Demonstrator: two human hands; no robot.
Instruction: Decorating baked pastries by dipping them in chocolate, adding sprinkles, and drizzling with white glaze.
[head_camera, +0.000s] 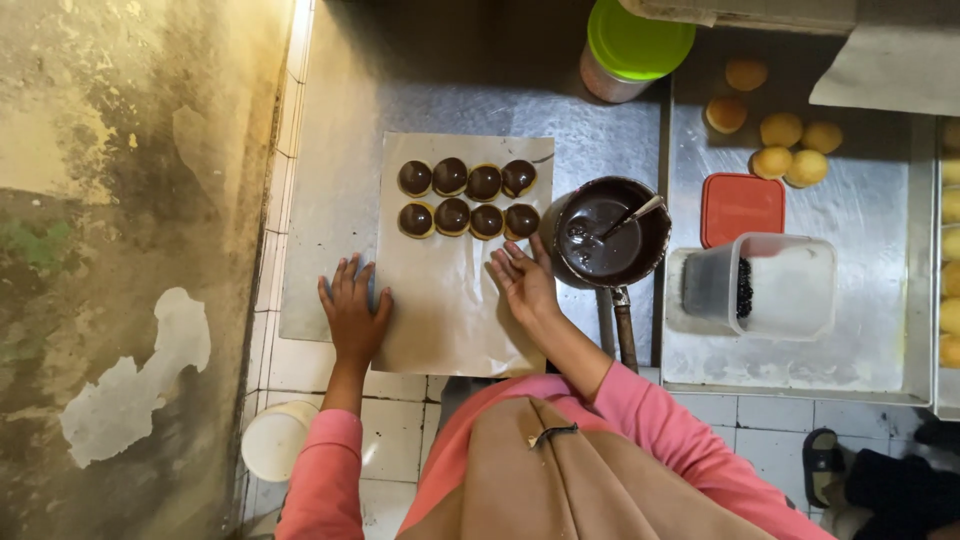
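Several round pastries with dark chocolate tops (467, 198) sit in two rows on a sheet of brown paper (450, 310) laid over a metal tray (330, 200). My left hand (353, 310) lies flat, fingers spread, on the tray at the paper's left edge. My right hand (524, 278) hovers open over the paper's right edge, just below the nearest row and beside a dark pan of melted chocolate (610, 235) with a spoon (632, 214) in it. Neither hand holds anything.
A second metal tray (800, 360) at the right carries several plain golden buns (780, 145), a red lid (741, 206) and a clear tub (770, 285). A green-lidded jar (632, 45) stands at the back. A white cup (272, 440) sits on the tiled floor.
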